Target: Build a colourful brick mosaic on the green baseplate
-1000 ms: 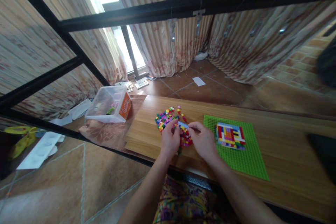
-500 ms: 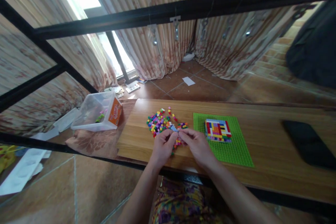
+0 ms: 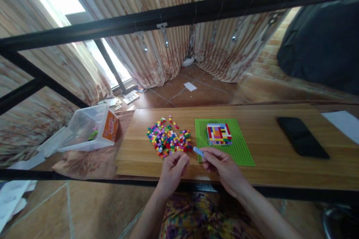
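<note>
Between the thumb and fingers of my right hand [image 3: 220, 164] is a light blue toy brick [image 3: 198, 152], long and narrow, its far end sticking out to the left. My left hand [image 3: 174, 166] is closed, fingers curled against the thumb; whether anything small is inside is hidden. Just beyond it lies a pile of small coloured bricks [image 3: 168, 138]. To the right, a green baseplate [image 3: 242, 153] lies flat on the table. A multicoloured block of stacked bricks [image 3: 219, 133] stands on it, beyond my right hand.
The wooden table [image 3: 269, 171] carries a black phone [image 3: 302, 137] and white paper [image 3: 342, 123] at right. A clear plastic box [image 3: 84, 143] with an orange label stands left. A black metal bar [image 3: 179, 15] crosses above the table's far side.
My hands were together over the brick pile and have moved apart. My right hand has shifted right with the light blue brick, now plainly visible. The camera view has turned slightly right.
</note>
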`<state>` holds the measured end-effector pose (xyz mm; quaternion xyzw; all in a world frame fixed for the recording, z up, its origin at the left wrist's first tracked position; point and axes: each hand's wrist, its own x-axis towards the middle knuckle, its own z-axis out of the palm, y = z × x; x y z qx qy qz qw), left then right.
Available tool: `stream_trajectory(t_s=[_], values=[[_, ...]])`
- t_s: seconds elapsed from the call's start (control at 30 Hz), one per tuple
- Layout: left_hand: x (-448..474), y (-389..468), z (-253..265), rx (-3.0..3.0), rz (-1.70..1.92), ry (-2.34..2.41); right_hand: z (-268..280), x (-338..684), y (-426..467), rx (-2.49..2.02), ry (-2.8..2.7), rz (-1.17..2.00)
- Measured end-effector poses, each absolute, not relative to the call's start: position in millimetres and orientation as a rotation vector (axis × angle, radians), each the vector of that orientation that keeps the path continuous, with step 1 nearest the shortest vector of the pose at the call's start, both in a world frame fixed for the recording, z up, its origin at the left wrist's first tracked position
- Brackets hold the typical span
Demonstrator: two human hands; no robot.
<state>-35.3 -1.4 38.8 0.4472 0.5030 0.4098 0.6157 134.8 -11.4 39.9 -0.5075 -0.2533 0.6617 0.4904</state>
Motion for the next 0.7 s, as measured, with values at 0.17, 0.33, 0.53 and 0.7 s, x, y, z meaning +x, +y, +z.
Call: stream_trajectory(t_s=[0.17,0.33,0.53,0.7], values=[[-13.4,-12.2,24.4,0.898,0.844,1.134,25.0,170.5,-29.4,-1.299,-0.513,1.530],[-2.0,-15.5,23.1,0.637,0.840,1.021,6.5,199.7,-32.3,-1.390,-0.616,1.335],[0.2,-2.1,28.2,0.450,0.916,0.969,1.3,214.0,-16.4,-1.627,-1.127,0.875],[16.0,20.6,28.3,0.556,0.966,1.060,1.8,205.9,-0.6,-1.551,-1.399,0.560]])
